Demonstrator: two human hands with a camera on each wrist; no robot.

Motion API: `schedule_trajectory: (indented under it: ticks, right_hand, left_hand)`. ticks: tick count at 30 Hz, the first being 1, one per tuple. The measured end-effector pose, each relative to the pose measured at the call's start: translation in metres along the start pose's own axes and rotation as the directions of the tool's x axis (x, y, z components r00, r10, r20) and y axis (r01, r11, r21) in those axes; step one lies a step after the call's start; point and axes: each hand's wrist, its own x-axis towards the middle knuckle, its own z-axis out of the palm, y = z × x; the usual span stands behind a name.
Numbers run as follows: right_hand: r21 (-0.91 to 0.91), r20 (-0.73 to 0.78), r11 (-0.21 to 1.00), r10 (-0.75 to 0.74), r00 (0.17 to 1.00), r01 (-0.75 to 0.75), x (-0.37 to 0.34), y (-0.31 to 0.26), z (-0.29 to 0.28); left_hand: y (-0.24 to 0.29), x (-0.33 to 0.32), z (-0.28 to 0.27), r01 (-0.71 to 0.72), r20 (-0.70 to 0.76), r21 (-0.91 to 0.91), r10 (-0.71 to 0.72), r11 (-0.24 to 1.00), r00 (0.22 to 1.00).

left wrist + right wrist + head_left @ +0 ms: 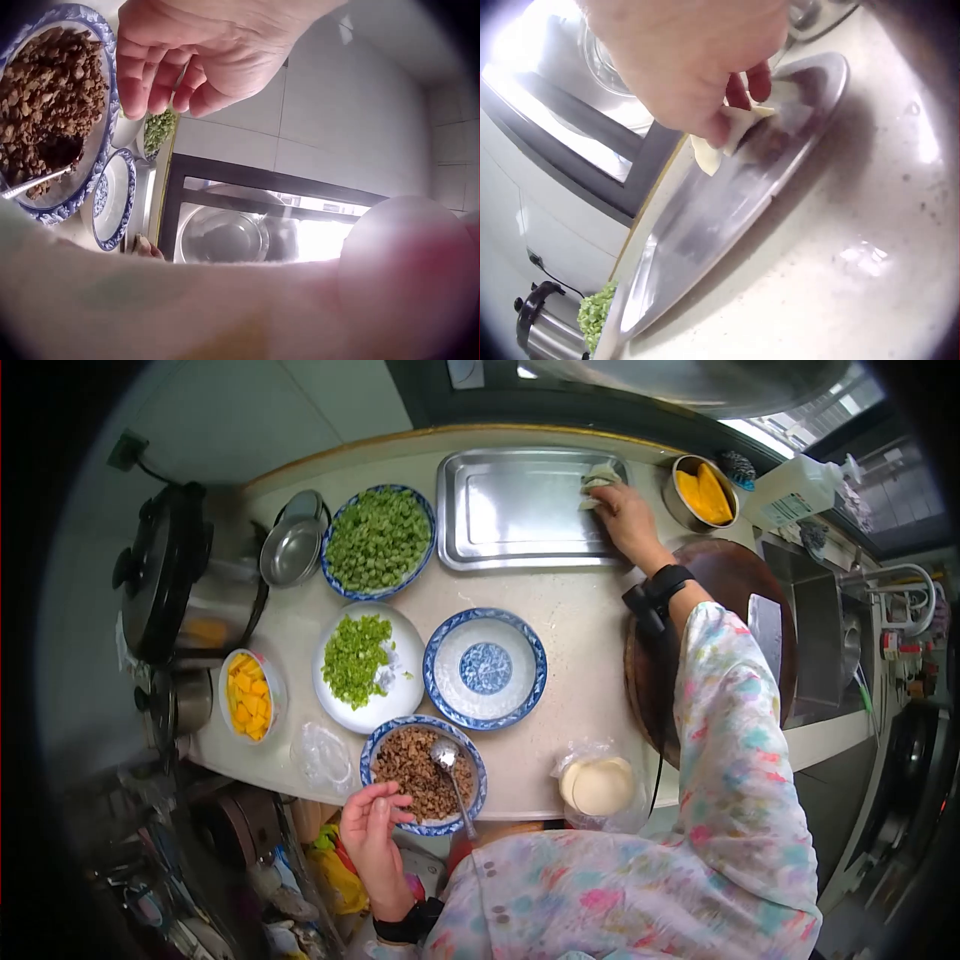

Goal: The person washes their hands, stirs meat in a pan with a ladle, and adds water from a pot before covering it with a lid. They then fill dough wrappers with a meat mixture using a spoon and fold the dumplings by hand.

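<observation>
My right hand (627, 520) pinches a wrapped dumpling (739, 129) at the right end of the metal tray (520, 510). The dumpling's pale wrapper flares out below the thumb in the right wrist view, and part of it is hidden by the fingers. Palm up and fingers loosely bent, my left hand (372, 840) hovers by the near rim of the blue-and-white bowl of cooked mince (410, 760), holding nothing. A metal spoon (445, 753) leans in that bowl, its handle over the rim. Round wrappers (597, 787) lie stacked in a plastic bag at the counter's front edge.
A patterned bowl (487, 669) stands mid-counter, beside a plate of chopped greens (358, 660). Behind are a bowl of diced green vegetable (378, 542) and a pot of yellow pieces (704, 495). A round chopping board (715, 570) carries a cleaver (765, 632) at right.
</observation>
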Motion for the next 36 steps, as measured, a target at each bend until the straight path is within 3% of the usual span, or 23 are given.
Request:
schedule_trajectory:
  ticks: [4, 7, 10, 13, 17, 20, 23, 26, 27, 33, 36]
  right_hand:
    - [-0.128, 0.01, 0.983, -0.131, 0.991, 0.131, 0.002, 0.004, 0.003]
    - [-0.094, -0.01, 0.985, -0.148, 0.989, 0.146, 0.001, 0.0, -0.008]
    - [-0.038, -0.016, 0.978, 0.204, 0.979, -0.205, -0.004, -0.002, -0.024]
    - [-0.266, 0.064, 0.895, 0.386, 0.92, -0.357, -0.01, 0.013, -0.028]
    - [-0.263, 0.168, 0.865, 0.478, 0.862, -0.428, -0.003, 0.025, -0.02]
    - [-0.112, 0.214, 0.834, 0.551, 0.807, -0.54, -0.005, 0.028, -0.02]
    - [0.176, 0.254, 0.742, 0.601, 0.758, -0.647, -0.012, 0.043, -0.013]
    - [0.375, 0.138, 0.709, 0.594, 0.792, -0.597, -0.016, 0.042, -0.012]
    - [0.375, 0.027, 0.747, 0.583, 0.812, -0.549, -0.015, 0.041, -0.01]
    - [0.53, -0.024, 0.7, 0.576, 0.817, -0.478, -0.032, 0.054, -0.035]
    - [0.682, 0.006, 0.555, 0.647, 0.763, -0.476, -0.055, 0.038, -0.074]
  left_hand:
    - [0.002, -0.002, -0.001, -0.015, -0.025, -0.003, 0.015, 1.0, 1.0]
    - [-0.001, -0.003, -0.009, -0.019, -0.049, -0.002, 0.019, 1.0, 0.999]
    - [-0.001, -0.008, -0.015, -0.027, -0.08, 0.005, 0.027, 1.0, 0.996]
    - [-0.004, -0.012, -0.016, -0.023, -0.094, -0.007, 0.023, 1.0, 0.995]
    - [-0.013, -0.012, -0.022, -0.007, -0.072, -0.048, 0.003, 0.999, 0.997]
    - [-0.014, -0.015, -0.02, -0.015, -0.076, -0.076, 0.009, 0.997, 0.997]
    - [-0.013, -0.018, -0.019, -0.027, -0.078, -0.087, 0.021, 0.996, 0.997]
    - [-0.015, -0.019, -0.023, -0.036, -0.075, -0.1, 0.028, 0.994, 0.997]
    - [-0.016, -0.02, -0.023, -0.037, -0.078, -0.104, 0.029, 0.994, 0.997]
    - [-0.016, -0.019, -0.027, -0.054, -0.044, -0.112, 0.05, 0.992, 0.998]
    - [-0.017, -0.014, -0.029, -0.051, -0.005, -0.133, 0.051, 0.99, 0.999]
